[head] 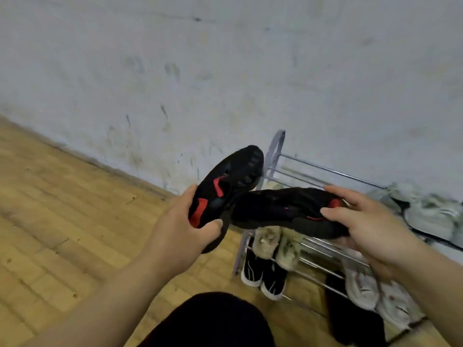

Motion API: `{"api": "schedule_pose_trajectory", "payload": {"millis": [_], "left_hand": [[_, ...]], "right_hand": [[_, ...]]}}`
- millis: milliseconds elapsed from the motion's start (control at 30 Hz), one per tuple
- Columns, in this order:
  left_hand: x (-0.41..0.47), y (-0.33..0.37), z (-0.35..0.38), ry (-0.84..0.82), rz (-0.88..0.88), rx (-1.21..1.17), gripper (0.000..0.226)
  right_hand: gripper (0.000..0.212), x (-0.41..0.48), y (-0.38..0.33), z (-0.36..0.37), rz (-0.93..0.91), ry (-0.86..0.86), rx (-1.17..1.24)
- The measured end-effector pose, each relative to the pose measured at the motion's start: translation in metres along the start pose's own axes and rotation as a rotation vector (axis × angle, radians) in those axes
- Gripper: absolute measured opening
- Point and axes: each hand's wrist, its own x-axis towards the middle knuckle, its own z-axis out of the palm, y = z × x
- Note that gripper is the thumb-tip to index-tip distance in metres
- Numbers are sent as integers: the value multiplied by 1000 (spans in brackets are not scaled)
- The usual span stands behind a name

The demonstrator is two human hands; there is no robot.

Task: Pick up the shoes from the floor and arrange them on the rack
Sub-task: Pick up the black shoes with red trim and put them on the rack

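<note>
My left hand [185, 229] grips one black shoe with red marks [233, 179] by its heel, sole turned towards me and toe pointing up. My right hand [370, 226] holds the matching black shoe [283, 209] by its heel, lying sideways with its toe against the first shoe. Both shoes hang in the air above the left end of a metal shoe rack [275, 156] that stands against the wall. On the rack's lower shelves sit beige fuzzy slippers [275, 241], black-and-white sneakers [263, 276] and white sneakers [370, 291].
The rack's top rails [325, 171] are bare at the left; pale sneakers [431, 216] sit at its right end. A stained white wall [225, 71] runs behind. Wooden floor [62, 221] spreads to the left. My dark-clothed knee [220, 321] is at the bottom.
</note>
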Motion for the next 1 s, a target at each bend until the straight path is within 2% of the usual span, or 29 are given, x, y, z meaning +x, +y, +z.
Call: {"api": "schedule_pose_trajectory", "payload": {"millis": [100,200,333,467,633,767,1000], "left_hand": [[19,64,28,-4,103,28,49],[42,107,60,0,157,45,56],[68,138,100,-21,216,27,50],[78,125,133,-37,140,-7,46],[93,94,160,-55,-12,-79,20],[114,83,186,-36,-39,-67,39],[130,72,211,-27,-31,0,46]], "right_hand": [[41,-13,-7,-51,-111,168,142],[44,-20,12,-85,-148,309,320],[41,-14,41,-109,-54,453,553],[54,10,59,-113,45,528,616],[55,41,74,-105,92,556,660],[54,60,78,-95,85,573,638],[53,79,84,-74,86,593,624]]}}
